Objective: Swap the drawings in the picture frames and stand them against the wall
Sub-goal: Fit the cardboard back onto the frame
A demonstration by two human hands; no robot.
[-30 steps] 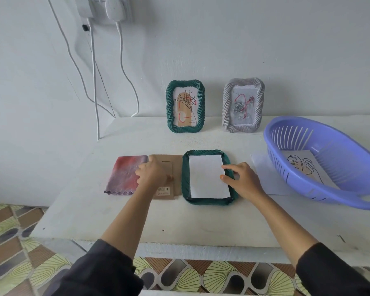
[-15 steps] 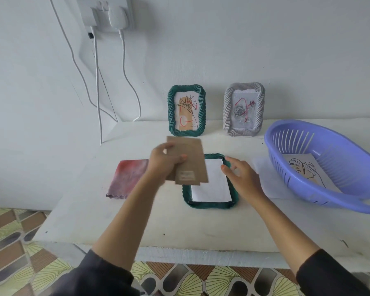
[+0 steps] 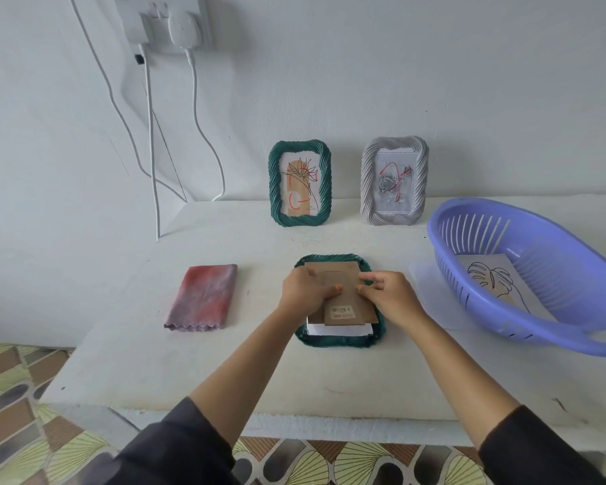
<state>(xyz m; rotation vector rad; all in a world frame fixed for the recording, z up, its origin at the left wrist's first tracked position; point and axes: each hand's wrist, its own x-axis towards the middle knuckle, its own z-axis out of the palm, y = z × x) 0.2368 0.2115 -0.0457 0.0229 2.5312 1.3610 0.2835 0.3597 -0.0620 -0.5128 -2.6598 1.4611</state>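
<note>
Two hands met over a white table [image 3: 224, 372] set against a plain white wall [image 3: 399, 82]. The left hand [image 3: 305, 292] gripped the left edge of a brown board [image 3: 343, 309] with curled fingers, and the right hand [image 3: 389, 295] pinched its right side. The board lay tilted on the flat frame [image 3: 340, 339], a dark green one face down at mid-table, with white paper [image 3: 336, 330] showing under the board's near edge. At the back a green frame [image 3: 273, 190] and a grey frame [image 3: 368, 190] stood upright against the wall, each with a drawing in it. A folded cloth [image 3: 203, 297] lay to the left, well apart. To the right sat a purple basket [image 3: 504, 316] holding a leaf drawing [image 3: 487, 281]. White cables [image 3: 151, 134] hung from a socket [image 3: 161, 22] in the corner, above a patterned tile floor [image 3: 11, 386].
</note>
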